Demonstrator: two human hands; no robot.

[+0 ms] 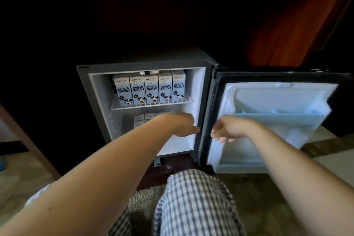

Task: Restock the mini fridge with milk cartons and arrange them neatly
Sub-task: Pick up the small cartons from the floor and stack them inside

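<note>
Centre frame, the mini fridge stands with its door swung right. Five milk cartons stand upright side by side on the upper wire shelf. We see more cartons below, partly behind our left arm. Our left hand reaches into the lower compartment, and we cannot tell its grip. Our right hand hovers by the door's inner edge, fingers loosely curled and empty.

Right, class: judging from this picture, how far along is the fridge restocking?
Done: five milk cartons stand upright in a row on the top shelf. In hand: the left hand reaches into the lower compartment, where a partial lower row shows behind the arm. Left: filling that level and shutting the open door.
</note>
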